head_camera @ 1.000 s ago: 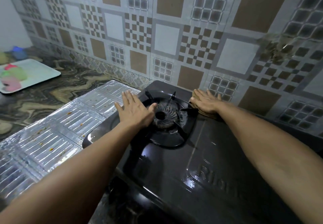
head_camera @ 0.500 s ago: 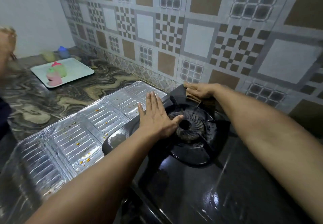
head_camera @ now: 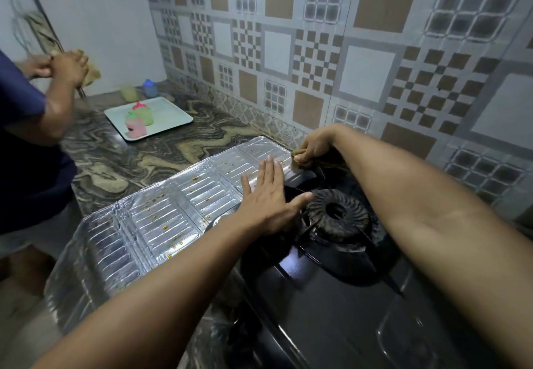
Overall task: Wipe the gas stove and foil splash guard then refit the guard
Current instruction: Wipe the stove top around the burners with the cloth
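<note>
My right hand (head_camera: 313, 146) is curled round a small brownish cloth (head_camera: 297, 157), pinching it at the far left corner of the gas stove (head_camera: 331, 305), right where the stove top meets the foil splash guard (head_camera: 161, 218). My left hand (head_camera: 268, 198) lies flat with fingers straight, palm on the stove's left edge beside the burner (head_camera: 336, 214), fingertips reaching onto the foil; it holds nothing.

The guard lies flat on the marbled counter (head_camera: 121, 161) to the left of the stove, its long axis running from the wall corner back toward me, spotted with orange splashes. Its far end sits just beside the cloth, so I judge the wiping hand is the nearer one to start there, sweeping leftward.

Farther off stands a white tray (head_camera: 173, 115) with pink and green items. Another person (head_camera: 31, 143) at the left wrings something in both hands.
</note>
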The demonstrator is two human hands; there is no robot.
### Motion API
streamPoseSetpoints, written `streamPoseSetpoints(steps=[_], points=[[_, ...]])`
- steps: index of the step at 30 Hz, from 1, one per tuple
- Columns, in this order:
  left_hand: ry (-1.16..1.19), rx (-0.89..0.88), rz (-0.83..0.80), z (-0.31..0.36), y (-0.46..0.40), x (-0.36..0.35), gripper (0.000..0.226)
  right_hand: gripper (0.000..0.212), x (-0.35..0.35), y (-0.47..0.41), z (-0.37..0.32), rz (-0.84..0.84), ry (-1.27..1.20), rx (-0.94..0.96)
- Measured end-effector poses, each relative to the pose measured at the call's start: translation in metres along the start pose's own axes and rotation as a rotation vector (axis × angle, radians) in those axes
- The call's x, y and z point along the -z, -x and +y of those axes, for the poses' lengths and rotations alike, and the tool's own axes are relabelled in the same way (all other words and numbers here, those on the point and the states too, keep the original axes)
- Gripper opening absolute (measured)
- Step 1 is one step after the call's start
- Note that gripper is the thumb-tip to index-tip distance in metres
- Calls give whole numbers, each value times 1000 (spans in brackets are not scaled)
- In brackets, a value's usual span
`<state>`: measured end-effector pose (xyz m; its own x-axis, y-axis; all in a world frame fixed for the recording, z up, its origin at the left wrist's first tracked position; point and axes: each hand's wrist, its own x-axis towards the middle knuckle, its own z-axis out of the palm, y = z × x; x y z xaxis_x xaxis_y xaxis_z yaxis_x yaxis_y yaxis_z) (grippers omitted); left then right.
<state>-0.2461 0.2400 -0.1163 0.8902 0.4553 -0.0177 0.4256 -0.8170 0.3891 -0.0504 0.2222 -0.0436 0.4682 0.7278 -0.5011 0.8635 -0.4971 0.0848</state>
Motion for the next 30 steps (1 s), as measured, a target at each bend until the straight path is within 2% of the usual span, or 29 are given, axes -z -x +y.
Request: streamPoseSetpoints(steps=[3,6,10,13,15,17,19,22,25,26,28,30], points=[[102,96,78,-23,3,14,77,50,8,3,-28,-18,39,28],[143,193,121,-50,5,27,70,50,2,-1,-51,-53,138,23],[171,266,161,-80,13,41,65,53,-6,12,-87,19,160,48],[196,297,145,-93,17,48,70,44,-21,14,-128,99,136,26],[210,297,143,-98,21,52,71,37,-30,9,-144,133,99,-95],[245,265,150,-105,25,57,73,47,-32,16,-149,163,29,-233],[278,232,167,-114,28,63,73,48,-37,25,-152,242,-25,-302],[272,227,160,-131,35,69,75,37,-47,38,-156,368,-13,-248],[309,204,110,-142,42,71,86,32,-53,53,-161,386,56,-176],[359,161,92,-142,44,71,81,32,-54,56,-164,379,69,-168],[480,63,48,-137,47,67,53,35,-58,59,-168,369,133,-173],[599,65,-54,-131,49,62,51,36,-59,60,-174,376,181,-191]])
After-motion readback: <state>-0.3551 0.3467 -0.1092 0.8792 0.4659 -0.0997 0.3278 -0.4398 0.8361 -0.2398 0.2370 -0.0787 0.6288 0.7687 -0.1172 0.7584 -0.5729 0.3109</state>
